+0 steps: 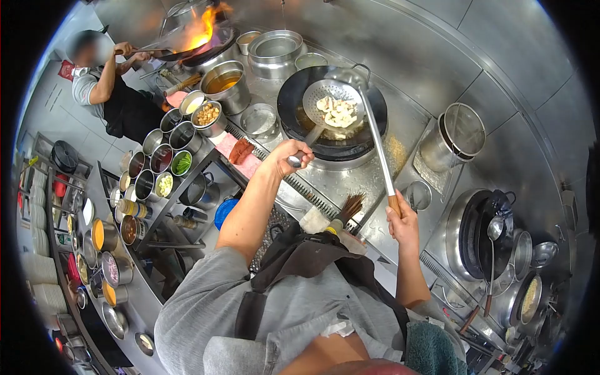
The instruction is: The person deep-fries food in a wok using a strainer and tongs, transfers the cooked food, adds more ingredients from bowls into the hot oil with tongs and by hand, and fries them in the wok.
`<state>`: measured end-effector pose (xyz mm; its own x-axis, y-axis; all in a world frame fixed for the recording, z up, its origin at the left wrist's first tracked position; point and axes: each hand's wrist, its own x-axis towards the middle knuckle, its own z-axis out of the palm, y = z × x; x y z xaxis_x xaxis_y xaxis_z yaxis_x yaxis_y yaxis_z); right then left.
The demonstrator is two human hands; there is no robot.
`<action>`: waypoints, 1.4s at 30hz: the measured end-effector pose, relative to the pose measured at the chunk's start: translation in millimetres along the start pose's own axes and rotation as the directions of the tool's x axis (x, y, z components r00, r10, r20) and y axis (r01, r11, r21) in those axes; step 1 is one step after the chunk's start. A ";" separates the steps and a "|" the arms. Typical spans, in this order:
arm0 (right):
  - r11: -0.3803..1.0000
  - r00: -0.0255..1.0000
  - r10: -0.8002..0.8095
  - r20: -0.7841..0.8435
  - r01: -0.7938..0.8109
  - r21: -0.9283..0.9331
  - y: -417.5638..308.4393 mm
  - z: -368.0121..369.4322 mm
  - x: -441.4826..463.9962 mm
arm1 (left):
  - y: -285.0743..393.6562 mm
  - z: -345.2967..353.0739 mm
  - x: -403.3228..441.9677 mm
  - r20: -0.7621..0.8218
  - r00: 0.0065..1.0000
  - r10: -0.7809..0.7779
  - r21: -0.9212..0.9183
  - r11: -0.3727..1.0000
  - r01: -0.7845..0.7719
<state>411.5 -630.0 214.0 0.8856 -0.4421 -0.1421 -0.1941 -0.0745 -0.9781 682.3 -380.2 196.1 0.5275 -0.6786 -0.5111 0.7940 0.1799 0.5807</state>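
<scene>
Two hands (291, 156) (403, 224) tight round strainer (317, 92) and ladle (378, 137); pieces (338, 112) in the strainer — pale, irregular, heaped

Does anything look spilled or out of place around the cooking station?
Yellowish, crumb-like residue lies scattered on the silver steel counter, right of the large black wok; outside any container, it looks spilled.

Ladle bowl (345, 77) (above the wok (289, 103)) looks blurred.
</scene>
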 end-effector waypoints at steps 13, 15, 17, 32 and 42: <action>0.904 0.993 -0.106 -0.047 0.077 -0.420 3.6 24.0 43.7 | -2.5 7.1 -10.1 -0.026 0.999 0.026 0.046 0.999 -0.025; 0.921 0.996 -0.073 -0.046 0.050 -0.386 0.3 17.1 33.4 | -1.5 5.5 -9.4 -0.052 0.998 0.025 0.034 0.999 -0.023; 0.952 0.984 -0.176 -0.037 0.160 -0.260 14.9 10.9 25.5 | -0.8 6.2 -10.3 -0.080 0.997 0.020 0.021 1.000 -0.019; 0.983 0.997 -0.078 -0.017 0.074 -0.171 37.6 14.6 15.4 | -0.5 -2.4 -12.7 -0.036 0.999 0.033 0.042 0.999 -0.031; 1.000 1.000 0.015 -0.001 -0.015 -0.022 15.9 19.2 1.2 | 13.7 6.1 -9.9 -0.137 0.976 0.171 0.342 0.933 -0.115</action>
<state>417.6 -614.5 195.3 0.8824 -0.4438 -0.1565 -0.2167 -0.0880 -0.9723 686.1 -375.4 212.9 0.6916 -0.5342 -0.4862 0.5766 0.0029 0.8170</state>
